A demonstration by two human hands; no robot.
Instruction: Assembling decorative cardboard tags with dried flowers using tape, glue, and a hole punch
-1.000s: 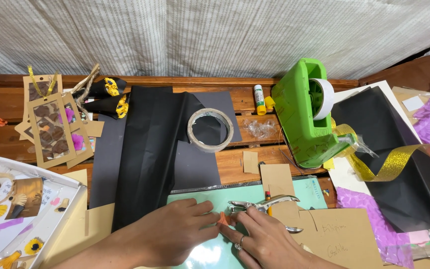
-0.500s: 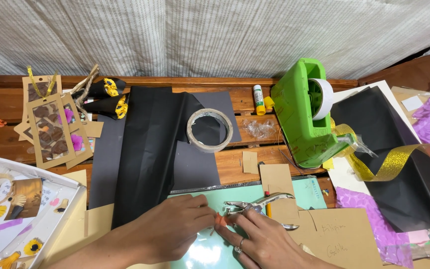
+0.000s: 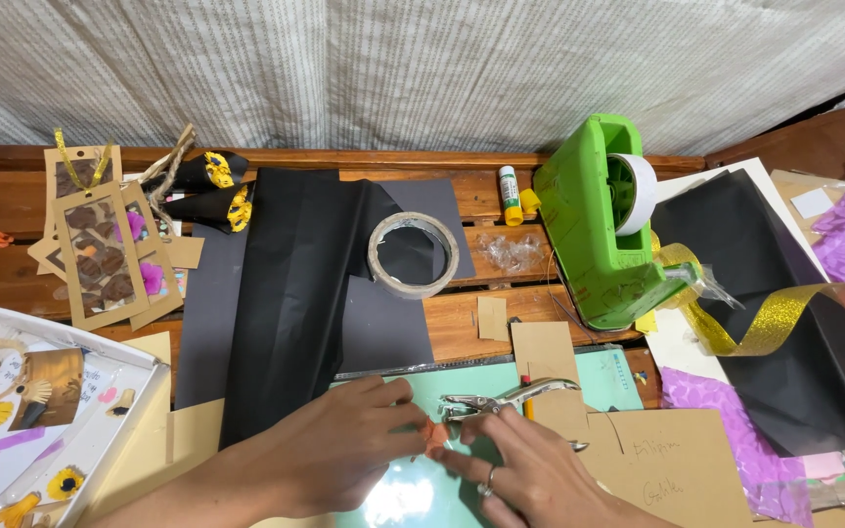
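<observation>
Left hand (image 3: pixel 344 445) and right hand (image 3: pixel 520 469) pinch a small orange paper scrap (image 3: pixel 435 435).

tape roll (image 3: pixel 413 255) ahead, dispenser (image 3: pixel 603 235) blocks rt

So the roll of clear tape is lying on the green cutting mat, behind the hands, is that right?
Not quite. The head view shows the roll of clear tape lying on the black paper, not the green cutting mat. It is indeed behind the left hand and right hand.
</observation>
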